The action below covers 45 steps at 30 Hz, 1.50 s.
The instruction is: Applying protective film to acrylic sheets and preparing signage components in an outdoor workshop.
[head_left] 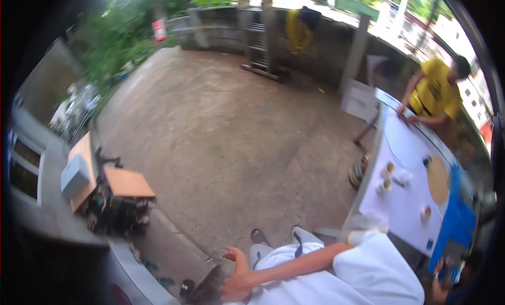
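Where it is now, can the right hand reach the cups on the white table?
Probably not: the right hand hangs low beyond the legs, away from the white table, and the cups stand well in from its edge.

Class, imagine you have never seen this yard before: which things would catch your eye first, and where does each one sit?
The long white-topped table at the right draws the eye, with small round cups on it, a round tan disc, and a person in a yellow shirt leaning over its far end. A wide bare concrete yard floor fills the middle. At the bottom, the wearer's left hand rests at the hip; the right hand, whitish and blurred, reaches the table's near corner.
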Available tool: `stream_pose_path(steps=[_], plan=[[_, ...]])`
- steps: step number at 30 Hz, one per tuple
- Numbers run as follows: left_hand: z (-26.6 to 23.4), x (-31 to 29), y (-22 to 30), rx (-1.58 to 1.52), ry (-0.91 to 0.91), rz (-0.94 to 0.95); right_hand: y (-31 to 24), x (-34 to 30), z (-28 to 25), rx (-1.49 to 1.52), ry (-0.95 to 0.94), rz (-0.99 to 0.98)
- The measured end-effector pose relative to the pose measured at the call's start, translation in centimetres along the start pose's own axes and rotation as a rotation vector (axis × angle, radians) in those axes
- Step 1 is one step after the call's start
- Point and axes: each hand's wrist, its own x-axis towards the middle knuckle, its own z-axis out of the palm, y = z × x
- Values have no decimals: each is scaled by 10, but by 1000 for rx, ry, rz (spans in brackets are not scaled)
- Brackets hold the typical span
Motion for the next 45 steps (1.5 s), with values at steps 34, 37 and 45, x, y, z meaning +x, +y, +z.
stream_pose_path(steps=[34,37,45], plan=[[400,-367,273,522,-1234,944,217,324,-172,-199,-232,771],[435,-387,273,553,-1319,1202,223,321,-195,-270,-108,854],[359,-561,200,481,-1856,1791,176,211,-323,163,736,1006]])
